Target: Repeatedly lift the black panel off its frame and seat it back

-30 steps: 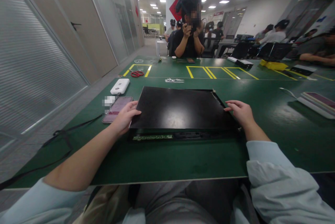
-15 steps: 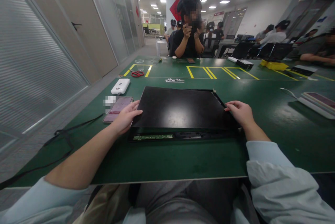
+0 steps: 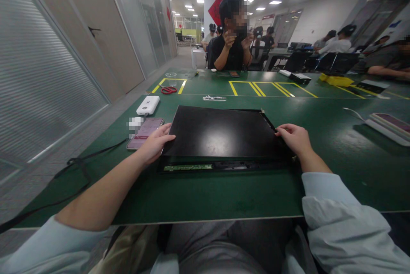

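Observation:
A dark, glossy flat screen panel (image 3: 218,131) lies tilted over a black frame (image 3: 269,165) on the table. Along the frame's near strip a green circuit board (image 3: 188,167) shows. My left hand (image 3: 160,139) is closed on the panel's left edge, thumb on top and fingers partly hidden beneath. At the other side, my right hand (image 3: 293,136) pinches the right edge, where panel and frame lie close together; which of the two it grips is hard to make out.
The green table (image 3: 224,201) carries a phone (image 3: 147,131), a white power bank (image 3: 148,105), red scissors (image 3: 168,89) and small white pieces (image 3: 214,98). A white device (image 3: 389,128) lies at right. A black strap (image 3: 78,167) crosses the left side. One person (image 3: 232,39) sits opposite.
Both hands and the panel stay practically where they were. The person opposite has turned their head slightly.

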The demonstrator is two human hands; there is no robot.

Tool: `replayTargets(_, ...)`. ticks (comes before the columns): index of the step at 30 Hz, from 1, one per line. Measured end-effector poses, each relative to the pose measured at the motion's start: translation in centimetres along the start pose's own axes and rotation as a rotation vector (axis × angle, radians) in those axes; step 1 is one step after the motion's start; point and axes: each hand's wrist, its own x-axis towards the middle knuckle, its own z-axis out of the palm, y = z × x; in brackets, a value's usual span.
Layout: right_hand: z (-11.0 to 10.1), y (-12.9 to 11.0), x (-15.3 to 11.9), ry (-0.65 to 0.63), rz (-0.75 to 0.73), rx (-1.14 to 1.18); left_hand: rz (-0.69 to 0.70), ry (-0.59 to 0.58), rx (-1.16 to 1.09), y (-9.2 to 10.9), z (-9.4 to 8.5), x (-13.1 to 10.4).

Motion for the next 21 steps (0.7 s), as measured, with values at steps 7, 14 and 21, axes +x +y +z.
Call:
replayTargets(7, -0.02, -0.17, 0.05, 0.012, -0.019, -0.033, 0.004, -0.010, -0.004, 0.11, 0.17, -0.12)
replayTargets(14, -0.23, -0.40, 0.04, -0.015, -0.025, -0.060, -0.007, 0.011, 0.006, 0.59, 0.68, -0.42)
replayTargets(21, -0.07, 0.21, 0.24, -0.006, -0.060, -0.076, -0.015, -0.004, -0.013, 0.50, 0.66, -0.44)
